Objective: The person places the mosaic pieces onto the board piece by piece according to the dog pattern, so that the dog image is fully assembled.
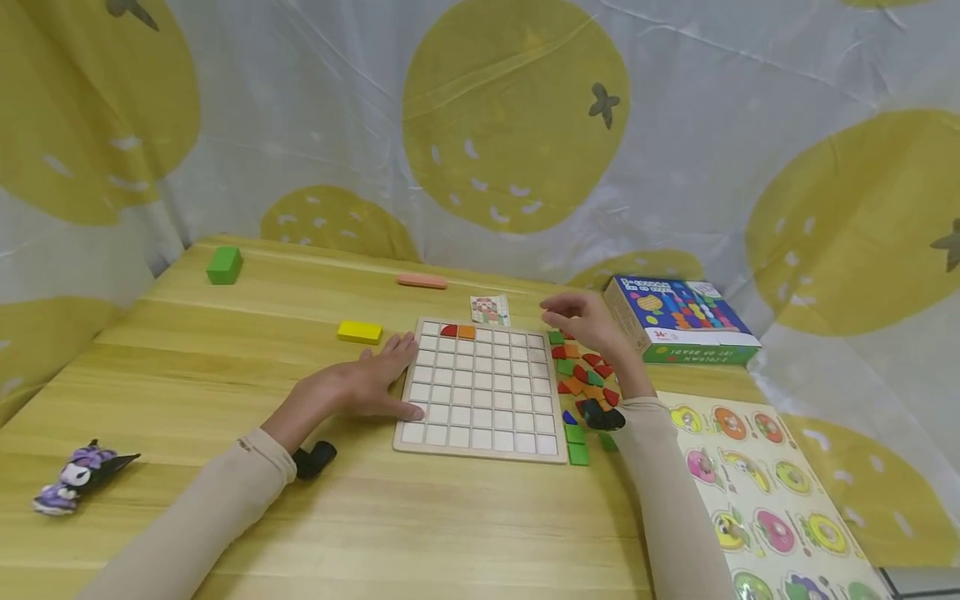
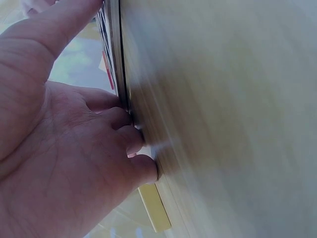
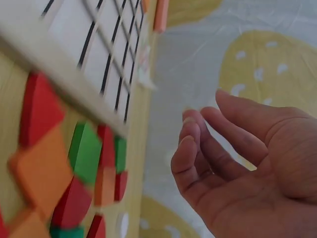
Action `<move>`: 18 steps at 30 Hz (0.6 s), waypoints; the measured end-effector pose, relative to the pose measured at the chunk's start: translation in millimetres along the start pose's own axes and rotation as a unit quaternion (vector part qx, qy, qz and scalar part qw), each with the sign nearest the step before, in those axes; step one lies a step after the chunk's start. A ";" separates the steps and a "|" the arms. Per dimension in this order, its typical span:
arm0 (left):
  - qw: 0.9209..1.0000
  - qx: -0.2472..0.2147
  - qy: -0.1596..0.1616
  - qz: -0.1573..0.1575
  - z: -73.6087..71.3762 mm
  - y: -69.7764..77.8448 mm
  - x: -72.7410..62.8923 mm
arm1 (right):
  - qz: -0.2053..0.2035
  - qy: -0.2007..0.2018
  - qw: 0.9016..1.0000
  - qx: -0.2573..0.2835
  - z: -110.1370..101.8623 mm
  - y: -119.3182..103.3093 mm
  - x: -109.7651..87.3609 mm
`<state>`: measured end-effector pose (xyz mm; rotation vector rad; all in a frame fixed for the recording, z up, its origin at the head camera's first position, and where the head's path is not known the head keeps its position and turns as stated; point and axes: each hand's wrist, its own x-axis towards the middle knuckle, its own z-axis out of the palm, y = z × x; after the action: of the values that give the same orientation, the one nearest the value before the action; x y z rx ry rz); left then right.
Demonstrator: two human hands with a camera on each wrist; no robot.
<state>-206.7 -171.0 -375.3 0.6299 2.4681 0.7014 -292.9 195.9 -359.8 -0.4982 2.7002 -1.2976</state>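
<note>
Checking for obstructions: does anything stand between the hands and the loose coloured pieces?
The gridded board lies between the left hand and the loose pieces beside its right edge; nothing visible stands between them and the right hand.

A pale grid board (image 1: 482,382) lies flat beside coloured tiles (image 1: 588,377).

Room lies in front of the board (image 1: 482,393); tiles (image 1: 581,374) crowd its right.
</note>
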 end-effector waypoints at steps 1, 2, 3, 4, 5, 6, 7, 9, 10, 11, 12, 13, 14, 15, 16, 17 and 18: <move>1.000 -0.001 0.000 0.000 0.1 -0.1 0.4 | 0.005 0.001 1.000 -0.004 -3.3 4.5 -2.6; 1.000 -0.001 0.000 0.002 -0.1 0.0 0.1 | 0.010 0.000 1.000 -0.007 -6.3 8.5 -4.6; 1.000 0.001 0.001 0.002 -0.2 0.2 -0.4 | 0.015 0.000 1.000 -0.012 -8.8 12.8 -6.1; 1.000 0.003 0.001 0.003 -0.4 0.2 -0.7 | 0.022 -0.003 1.000 -0.019 -10.9 17.0 -7.3; 1.000 0.005 0.003 0.002 -1.2 -0.6 -1.7 | 0.027 -0.005 0.999 -0.025 -12.2 20.3 -6.6; 1.000 0.005 0.005 0.001 -1.8 -1.1 -2.5 | 0.034 -0.007 0.999 -0.034 -13.5 23.4 -6.0; 1.000 0.007 0.005 0.000 -2.3 -1.8 -2.9 | 0.041 -0.009 0.998 -0.040 -14.6 26.3 -5.3; 1.000 0.010 0.006 0.000 -2.5 -2.8 -3.1 | 0.051 -0.012 0.997 -0.062 -16.4 32.3 -4.4; 1.000 0.008 0.006 0.001 -2.3 -3.1 -2.7 | 0.056 -0.012 0.996 -0.072 -17.2 35.3 -4.1; 1.000 0.007 0.006 0.001 -2.0 -3.4 -2.2 | 0.059 -0.012 0.995 -0.083 -17.7 38.4 -3.8; 1.000 0.007 0.006 0.001 -1.5 -3.7 -1.5 | 0.059 -0.012 0.994 -0.092 -18.1 41.2 -3.7; 1.000 0.006 0.006 0.002 -1.0 -3.9 -0.7 | 0.061 -0.011 0.993 -0.099 -18.5 44.3 -3.5; 1.000 0.005 0.006 0.003 -0.6 -3.7 0.0 | 0.061 -0.012 0.992 -0.106 -18.8 47.4 -3.6; 1.000 0.004 0.005 0.003 -0.2 -3.3 0.6 | 0.062 -0.012 0.992 -0.110 -19.0 51.0 -3.7; 1.000 0.003 0.005 0.002 0.2 -2.9 1.3 | 0.062 -0.012 0.992 -0.113 -19.3 54.1 -3.6; 1.000 0.003 0.004 0.002 0.3 -2.4 1.7 | 0.060 -0.013 0.991 -0.116 -19.6 56.7 -3.0; 1.000 0.003 0.004 0.003 0.5 -2.0 2.3 | 0.061 -0.014 0.991 -0.121 -20.0 58.5 -2.4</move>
<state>-208.7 -171.1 -377.5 0.6379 2.4772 0.7002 -309.6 245.5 -392.6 -0.3636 2.8285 -0.9332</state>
